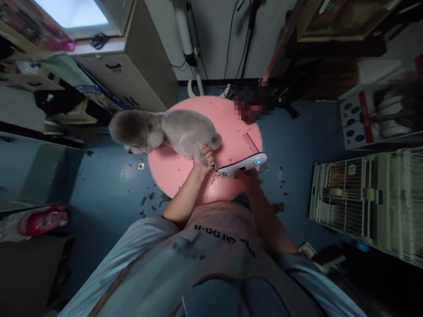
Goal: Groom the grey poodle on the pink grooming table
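A grey dog [190,125] with close-cut fur lies or crouches on a round pink table [228,119], its head past the table's left edge. My left hand [202,158] is closed around one of its hind legs, and the paw sticks out toward the right. In my right hand [244,174] is a white hair clipper [243,166] with a lit blue light. The clipper's head is at the paw; I cannot tell whether it touches. A purple comb [251,143] lies on the table behind the clipper.
Cut fur [152,198] is scattered on the blue floor [109,185]. A cabinet [142,57] stands at the back left, wire cages [343,189] at the right. A pole [181,31] and hanging cables are behind the table. A blurred dark patch [254,99] covers the table's back right edge.
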`<state>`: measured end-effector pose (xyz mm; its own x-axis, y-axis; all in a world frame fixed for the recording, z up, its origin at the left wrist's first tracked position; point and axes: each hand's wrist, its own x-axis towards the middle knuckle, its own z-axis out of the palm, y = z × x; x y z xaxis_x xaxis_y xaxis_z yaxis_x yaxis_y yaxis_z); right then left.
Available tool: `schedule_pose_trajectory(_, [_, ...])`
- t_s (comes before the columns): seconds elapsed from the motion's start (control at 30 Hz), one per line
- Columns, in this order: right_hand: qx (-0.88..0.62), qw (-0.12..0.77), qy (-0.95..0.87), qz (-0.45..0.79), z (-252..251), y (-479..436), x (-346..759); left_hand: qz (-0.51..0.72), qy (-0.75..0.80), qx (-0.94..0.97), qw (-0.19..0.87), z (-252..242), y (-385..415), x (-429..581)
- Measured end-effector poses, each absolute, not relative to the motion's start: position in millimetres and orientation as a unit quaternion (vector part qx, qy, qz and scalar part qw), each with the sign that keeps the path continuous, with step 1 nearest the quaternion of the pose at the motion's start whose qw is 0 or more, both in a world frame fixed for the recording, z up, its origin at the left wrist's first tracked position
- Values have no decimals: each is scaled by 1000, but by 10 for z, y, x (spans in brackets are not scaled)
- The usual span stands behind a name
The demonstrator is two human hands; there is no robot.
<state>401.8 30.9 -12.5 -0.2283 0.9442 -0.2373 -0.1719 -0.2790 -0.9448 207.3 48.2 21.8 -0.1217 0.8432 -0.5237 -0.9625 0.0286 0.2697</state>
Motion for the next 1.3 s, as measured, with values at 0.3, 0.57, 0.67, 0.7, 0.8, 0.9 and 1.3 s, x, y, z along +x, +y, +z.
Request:
schedule_pose_trajectory(0.3, [-476,519,-317,635,-154,13,3744,696,315,-92,638,215,495,2126])
schedule_pose_trajectory(0.57, [-474,516,-324,636,-177,1,3676,692,331,-100,633,246,485,2144])
schedule_pose_trajectory(0.67, [-475,516,-339,627,-208,7,3678,693,320,-102,638,239,481,2144])
schedule_pose_trajectory(0.7, [-474,514,-348,625,-217,11,3683,693,317,-102,639,233,480,2144])
schedule_pose_trajectory(0.8, [-456,503,-375,631,-224,32,3695,695,311,-102,640,214,476,2141])
schedule_pose_trajectory(0.9, [-447,512,-366,635,-196,70,3691,699,297,-99,643,198,473,2139])
schedule_pose_trajectory(1.3, [-331,393,-390,764,-101,192,3999,697,278,-92,654,141,498,2088])
